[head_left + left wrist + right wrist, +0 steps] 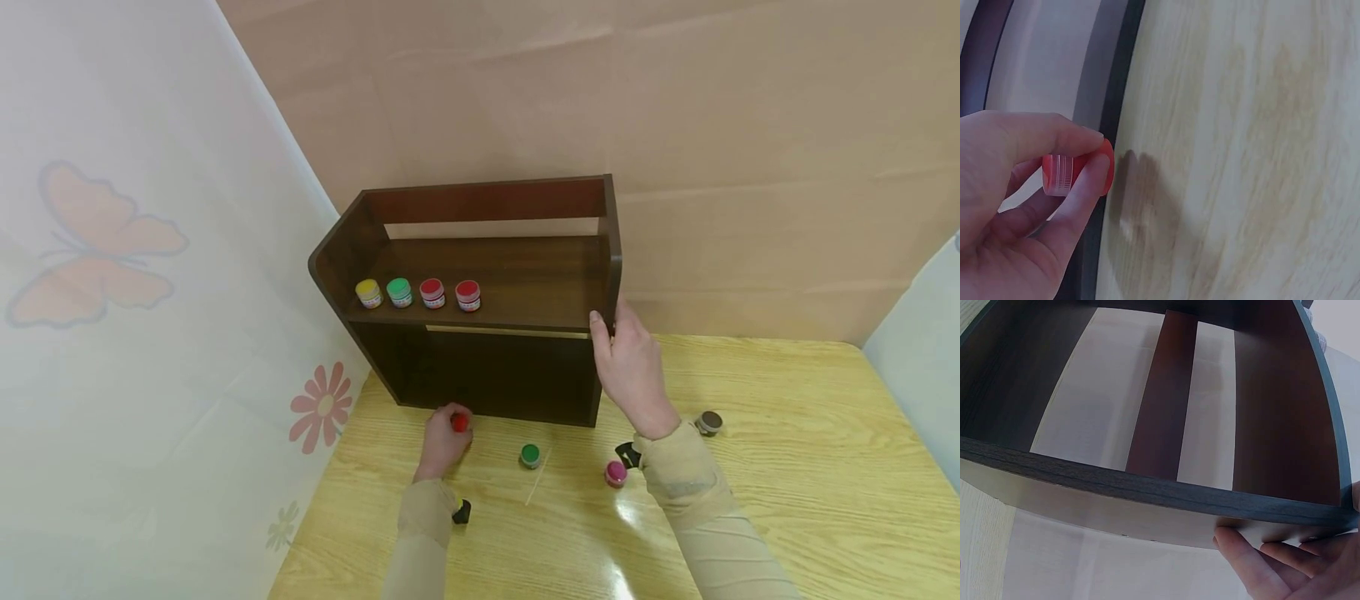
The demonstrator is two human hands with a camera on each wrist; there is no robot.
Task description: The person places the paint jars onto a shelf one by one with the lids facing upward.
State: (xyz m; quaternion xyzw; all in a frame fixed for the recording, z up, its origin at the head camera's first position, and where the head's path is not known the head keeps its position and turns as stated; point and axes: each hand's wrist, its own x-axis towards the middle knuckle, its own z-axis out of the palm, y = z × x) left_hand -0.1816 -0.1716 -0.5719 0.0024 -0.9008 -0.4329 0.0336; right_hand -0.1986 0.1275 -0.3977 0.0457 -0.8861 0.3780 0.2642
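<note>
My left hand (442,442) pinches a small red-lidded paint jar (1060,176) between thumb and fingers. In the left wrist view the jar is tipped on its side, close to the bottom front edge of a dark brown shelf (613,242). My right hand (633,371) holds the shelf's right side panel, thumb at the front of the upper board and fingers on the outside. On that upper board a yellow-lidded jar (368,293), a light green one (400,292) and two red ones (432,293) stand in a row along the front.
On the wooden table (810,467) are a green-lidded jar (530,456), a magenta one (616,474) and a dark brown one (709,423). A thin pale stick (538,477) lies beside the green jar. Patterned white cloth (187,250) hangs at the left; a tan backdrop (750,167) stands behind the shelf.
</note>
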